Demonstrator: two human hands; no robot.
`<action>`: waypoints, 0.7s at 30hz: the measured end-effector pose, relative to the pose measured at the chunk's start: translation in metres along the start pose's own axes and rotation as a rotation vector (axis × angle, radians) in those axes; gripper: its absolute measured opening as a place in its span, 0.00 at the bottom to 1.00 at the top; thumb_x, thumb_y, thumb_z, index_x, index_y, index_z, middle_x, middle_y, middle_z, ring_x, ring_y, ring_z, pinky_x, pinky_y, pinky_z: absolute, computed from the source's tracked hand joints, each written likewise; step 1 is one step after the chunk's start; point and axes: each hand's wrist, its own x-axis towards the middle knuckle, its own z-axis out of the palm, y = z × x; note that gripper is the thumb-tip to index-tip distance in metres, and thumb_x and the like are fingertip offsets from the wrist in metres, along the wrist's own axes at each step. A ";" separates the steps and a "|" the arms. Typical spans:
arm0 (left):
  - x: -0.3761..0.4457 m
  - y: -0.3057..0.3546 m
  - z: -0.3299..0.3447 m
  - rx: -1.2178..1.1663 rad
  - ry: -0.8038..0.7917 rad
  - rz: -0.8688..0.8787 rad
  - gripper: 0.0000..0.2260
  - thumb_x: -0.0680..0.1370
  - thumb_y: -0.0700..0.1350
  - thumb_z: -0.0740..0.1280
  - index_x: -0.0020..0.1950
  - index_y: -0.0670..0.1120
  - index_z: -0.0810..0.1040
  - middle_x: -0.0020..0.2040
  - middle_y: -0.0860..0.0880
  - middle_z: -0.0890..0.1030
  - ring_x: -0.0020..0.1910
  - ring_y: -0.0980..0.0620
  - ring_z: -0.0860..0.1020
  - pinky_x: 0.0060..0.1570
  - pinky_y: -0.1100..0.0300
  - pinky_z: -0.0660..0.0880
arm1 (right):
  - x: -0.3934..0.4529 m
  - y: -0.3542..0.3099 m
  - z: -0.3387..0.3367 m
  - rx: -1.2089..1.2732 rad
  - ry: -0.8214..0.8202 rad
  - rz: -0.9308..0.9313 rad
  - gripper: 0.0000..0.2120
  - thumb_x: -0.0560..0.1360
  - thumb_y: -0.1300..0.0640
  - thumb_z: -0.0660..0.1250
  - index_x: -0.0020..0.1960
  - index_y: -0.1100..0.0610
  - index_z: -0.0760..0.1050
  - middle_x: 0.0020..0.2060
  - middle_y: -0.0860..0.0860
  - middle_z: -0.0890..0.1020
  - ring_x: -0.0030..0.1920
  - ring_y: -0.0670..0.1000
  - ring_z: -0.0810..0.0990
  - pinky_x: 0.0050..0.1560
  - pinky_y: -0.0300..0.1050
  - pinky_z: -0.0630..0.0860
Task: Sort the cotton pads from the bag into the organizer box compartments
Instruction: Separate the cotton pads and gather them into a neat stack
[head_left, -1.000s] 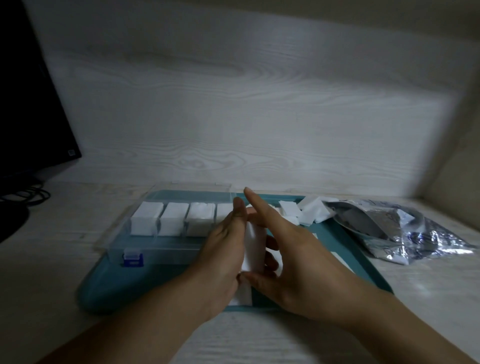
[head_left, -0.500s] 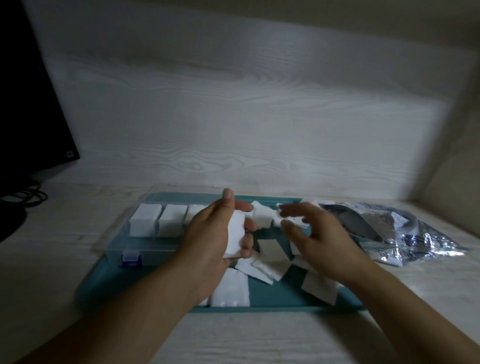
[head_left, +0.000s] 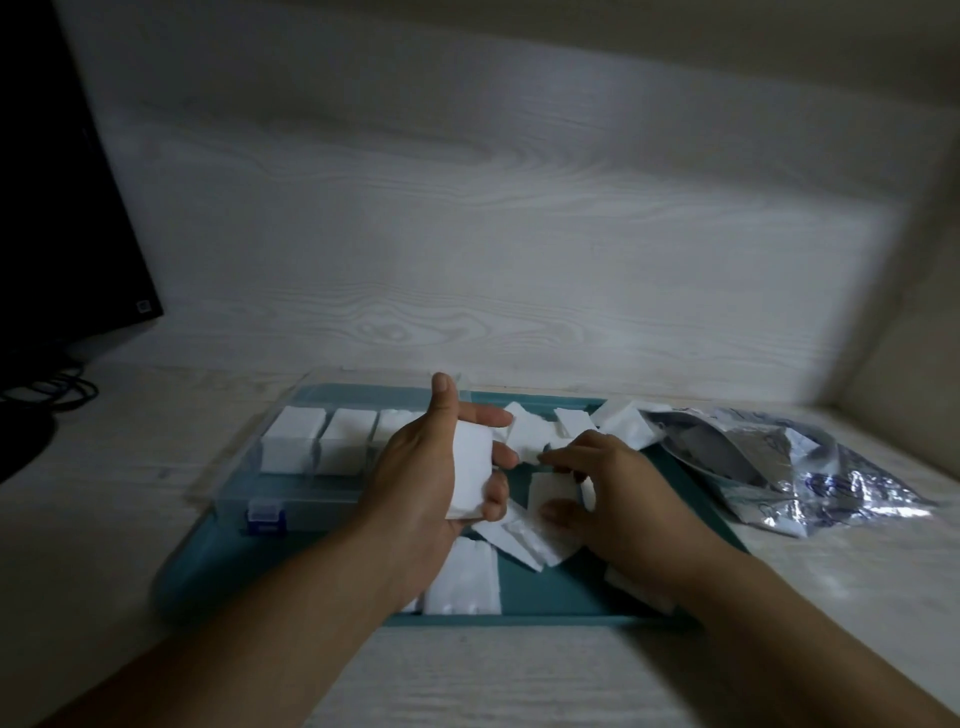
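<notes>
Tabletop (head_left: 104, 519): pale wood-grain surface, dimly lit, meeting a wall panel of the same grain at the far edge.

Tray (head_left: 545, 597): one, teal, set mid-tabletop toward the near edge.

Hands: two. Left hand (head_left: 431, 478), over the tray's middle, fingers curled round a stack of cotton pads (head_left: 470, 473). Right hand (head_left: 602, 483), just beside it, fingertips pinching a single pad (head_left: 553, 488) among the loose ones.

Loose cotton pads (head_left: 462, 577): white squares scattered across the tray's near and right parts, overlapping; count cannot be told.

Organizer box (head_left: 291, 493): one, clear, with a blue latch, on the tray's left side. Three filled compartments (head_left: 293, 439) visible in a row; any further ones are hidden behind the left hand.

Bag (head_left: 810, 467): one, crinkled silver foil, lying on the tabletop off the tray's right edge.

Monitor (head_left: 57, 208): one, dark, at the far left corner, cables beneath.
</notes>
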 end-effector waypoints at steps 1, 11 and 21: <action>0.000 0.000 0.000 0.000 -0.002 0.000 0.26 0.79 0.62 0.57 0.46 0.41 0.81 0.32 0.42 0.79 0.24 0.51 0.71 0.22 0.63 0.67 | 0.000 0.000 0.000 0.006 0.020 -0.022 0.21 0.75 0.57 0.71 0.67 0.49 0.76 0.53 0.45 0.76 0.51 0.43 0.74 0.53 0.32 0.69; -0.004 -0.002 0.003 0.046 -0.003 0.021 0.25 0.80 0.60 0.57 0.47 0.40 0.80 0.32 0.40 0.78 0.25 0.48 0.73 0.24 0.61 0.70 | -0.001 -0.012 -0.045 0.983 0.150 0.054 0.04 0.66 0.61 0.73 0.40 0.57 0.85 0.35 0.55 0.83 0.34 0.49 0.76 0.34 0.37 0.73; -0.015 -0.014 0.011 0.059 -0.056 -0.042 0.20 0.80 0.59 0.58 0.51 0.44 0.79 0.34 0.42 0.83 0.28 0.46 0.82 0.27 0.53 0.80 | -0.017 -0.057 0.000 1.025 0.329 0.159 0.09 0.71 0.67 0.72 0.38 0.55 0.83 0.36 0.53 0.85 0.26 0.51 0.77 0.23 0.40 0.73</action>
